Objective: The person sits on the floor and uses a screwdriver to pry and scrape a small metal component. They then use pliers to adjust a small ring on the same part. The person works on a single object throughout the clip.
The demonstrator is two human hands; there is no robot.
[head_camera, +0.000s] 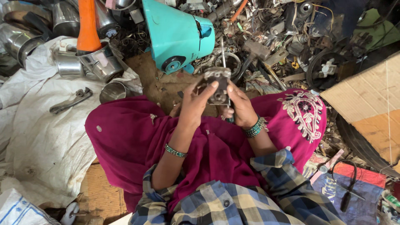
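Note:
A small dark metal part (pixel 218 85) with round openings is held upright above my lap. My left hand (pixel 193 104) grips it from the left, thumb on its top edge. My right hand (pixel 241 106) steadies its right side and seems to hold a thin metal rod or screwdriver (pixel 223 54) that rises past the part; the handle is hidden in the palm. Both wrists wear green bead bangles. Magenta cloth (pixel 137 137) covers my knees below.
A turquoise plastic appliance housing (pixel 177 35) lies just beyond the hands. Steel pots (pixel 66 62) and an orange handle (pixel 88 25) sit at left on white sacking (pixel 37 125). Tangled scrap metal (pixel 283 41) fills the upper right; cardboard (pixel 371 104) lies at right.

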